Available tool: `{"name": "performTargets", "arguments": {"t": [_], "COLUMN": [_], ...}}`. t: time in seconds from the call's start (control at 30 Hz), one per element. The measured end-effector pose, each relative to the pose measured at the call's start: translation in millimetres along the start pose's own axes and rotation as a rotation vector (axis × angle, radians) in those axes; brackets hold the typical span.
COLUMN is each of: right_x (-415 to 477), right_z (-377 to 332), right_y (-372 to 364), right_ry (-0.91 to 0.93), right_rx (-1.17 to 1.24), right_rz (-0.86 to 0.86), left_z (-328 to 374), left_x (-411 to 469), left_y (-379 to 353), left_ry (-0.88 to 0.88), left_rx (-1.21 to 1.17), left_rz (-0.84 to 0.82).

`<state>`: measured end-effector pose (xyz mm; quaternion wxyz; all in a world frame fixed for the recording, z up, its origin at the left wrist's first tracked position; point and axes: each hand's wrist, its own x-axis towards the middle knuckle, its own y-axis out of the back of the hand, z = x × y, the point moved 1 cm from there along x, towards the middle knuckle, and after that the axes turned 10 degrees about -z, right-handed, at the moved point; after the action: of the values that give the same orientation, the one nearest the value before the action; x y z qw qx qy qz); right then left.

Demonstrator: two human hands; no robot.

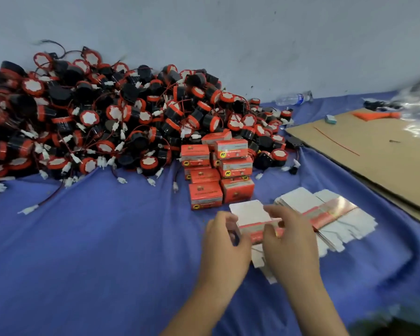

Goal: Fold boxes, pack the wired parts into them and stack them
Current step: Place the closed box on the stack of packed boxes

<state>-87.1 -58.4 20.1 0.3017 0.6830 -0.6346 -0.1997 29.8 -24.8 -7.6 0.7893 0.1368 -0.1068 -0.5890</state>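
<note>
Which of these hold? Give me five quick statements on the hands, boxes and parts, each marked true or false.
1. The left hand and right hand both hold one flat box blank. True.
2. The folded red boxes are stacked between the pile of wired parts and the hands. True.
3. The pile of wired parts lies to the right of the folded red boxes. False: it lies to their left and behind them.
4. A stack of flat blanks lies right of the hands. True.
5. The water bottle stands upright on the cardboard sheet. False: it lies on its side by the wall, off the sheet.
</note>
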Motion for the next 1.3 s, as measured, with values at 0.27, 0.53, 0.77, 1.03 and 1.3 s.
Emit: {"name": "performTargets", "arguments": {"t": [0.27, 0.53, 0.77, 1.03, 1.3], "right_x": [0, 3, -18, -74, -124], "right_z": [41, 27, -30, -97, -144], "right_y": [15, 31, 18, -27, -56], "right_ry": [-0.145, 0.01, 0.162, 0.045, -0.207], "right_rx": [-0.4, -0.172, 0.273, 0.858, 1.312], "right_rz": [-0.291, -0.297, -0.327, -0.594, -0.959], "left_z": [-13, 6, 22, 13, -19], "left_x": [-17, -32, -72, -124, -186], "left_y": [-32, -11, 35, 104, 182], "left_ry": [0.183, 0.074, -0.178, -0.289, -0.252], "left_rx": [-0.187, -0.486, -0.355, -0.022, 0.088], "left_rz": [0.059, 0.052, 0.215, 0.437, 0.388]}}
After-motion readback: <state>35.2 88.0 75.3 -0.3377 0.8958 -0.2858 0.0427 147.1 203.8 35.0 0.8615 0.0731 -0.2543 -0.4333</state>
